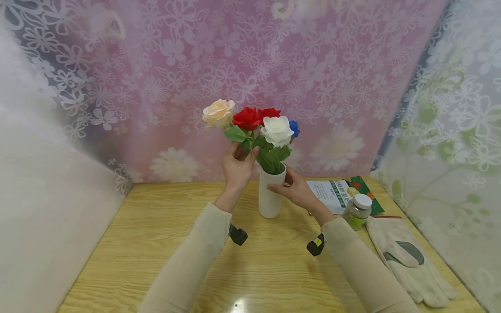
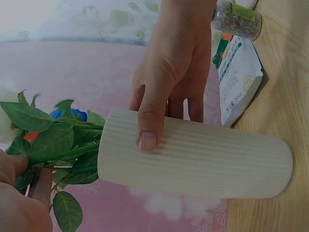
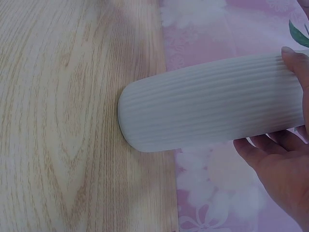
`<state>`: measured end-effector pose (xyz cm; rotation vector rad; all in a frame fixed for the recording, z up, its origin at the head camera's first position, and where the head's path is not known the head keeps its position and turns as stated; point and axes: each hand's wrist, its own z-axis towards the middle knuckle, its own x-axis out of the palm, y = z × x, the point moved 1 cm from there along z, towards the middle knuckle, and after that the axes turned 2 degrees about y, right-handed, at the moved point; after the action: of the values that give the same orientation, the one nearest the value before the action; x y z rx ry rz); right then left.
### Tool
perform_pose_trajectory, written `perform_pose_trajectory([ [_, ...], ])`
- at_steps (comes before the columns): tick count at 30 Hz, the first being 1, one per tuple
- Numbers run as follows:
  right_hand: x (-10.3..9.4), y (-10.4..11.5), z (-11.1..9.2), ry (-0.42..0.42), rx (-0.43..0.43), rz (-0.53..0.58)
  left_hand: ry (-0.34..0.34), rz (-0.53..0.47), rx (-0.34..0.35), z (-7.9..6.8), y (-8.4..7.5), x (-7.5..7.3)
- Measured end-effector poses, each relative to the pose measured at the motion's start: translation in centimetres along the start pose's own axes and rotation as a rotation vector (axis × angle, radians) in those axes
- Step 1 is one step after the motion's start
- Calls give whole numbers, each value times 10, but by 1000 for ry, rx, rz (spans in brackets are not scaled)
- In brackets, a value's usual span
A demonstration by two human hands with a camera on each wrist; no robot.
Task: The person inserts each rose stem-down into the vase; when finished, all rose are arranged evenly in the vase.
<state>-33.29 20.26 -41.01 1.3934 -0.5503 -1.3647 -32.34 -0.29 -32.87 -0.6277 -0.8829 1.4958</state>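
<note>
A white ribbed vase (image 1: 270,200) stands upright on the table with artificial-looking roses in it. My right hand (image 1: 299,191) grips its upper part from the right, thumb in front, as the left wrist view also shows. Just left of the vase mouth, my left hand (image 1: 238,171) pinches a green rose stem (image 2: 63,155) among the leaves. Which bloom this stem bears I cannot tell. A peach rose (image 1: 218,114) leans out to the left, beside a red rose (image 1: 246,118) and a second red rose (image 1: 270,114). A white rose (image 1: 277,131) is in front, with a blue rose (image 1: 294,128) behind it.
Right of the vase lie a white and green printed packet (image 1: 328,193), a lidded jar (image 1: 357,212) of granules and a pair of pale gloves (image 1: 407,256). The wooden table (image 1: 156,243) ends at a pink flowered curtain (image 1: 188,87).
</note>
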Motion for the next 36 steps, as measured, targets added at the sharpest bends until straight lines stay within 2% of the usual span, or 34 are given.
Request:
perform_pose_trajectory([
  [9,0,1,0,-1,11,-4,19,53,48,1,-3,0],
  [17,0,2,0,-2,-18,-15,93,148,-13,-1,-9,-1],
  [27,-1,0,-1,1,4,-13,80,150,-7,1,-5,2],
  [32,-1,0,0,-3,14,-19,71,194,35,5,-9,-1],
  [36,0,0,0,-1,21,-15,75,187,75,11,-16,-3],
])
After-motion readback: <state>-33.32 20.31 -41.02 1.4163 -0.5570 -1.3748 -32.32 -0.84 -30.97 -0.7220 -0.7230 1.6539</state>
